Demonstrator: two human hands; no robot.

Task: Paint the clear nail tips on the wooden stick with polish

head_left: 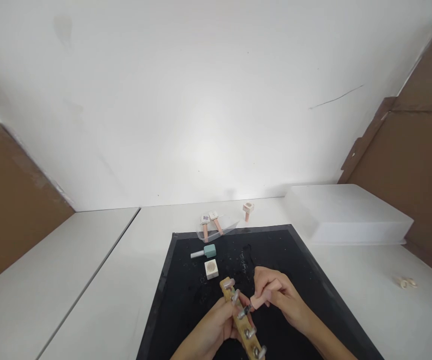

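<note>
While the left hand [219,322] is clamped on a wooden nail-tip stand [242,327], the right hand [286,299] pinches a pink-capped polish brush [259,300], pointed at a nail tip [242,314].

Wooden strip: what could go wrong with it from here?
The brush in the right hand is close to several clear tips and might smear a neighbour. If the left hand's grip slips, the strip could tilt. The white block sits near the strip's far end and might get bumped.
</note>
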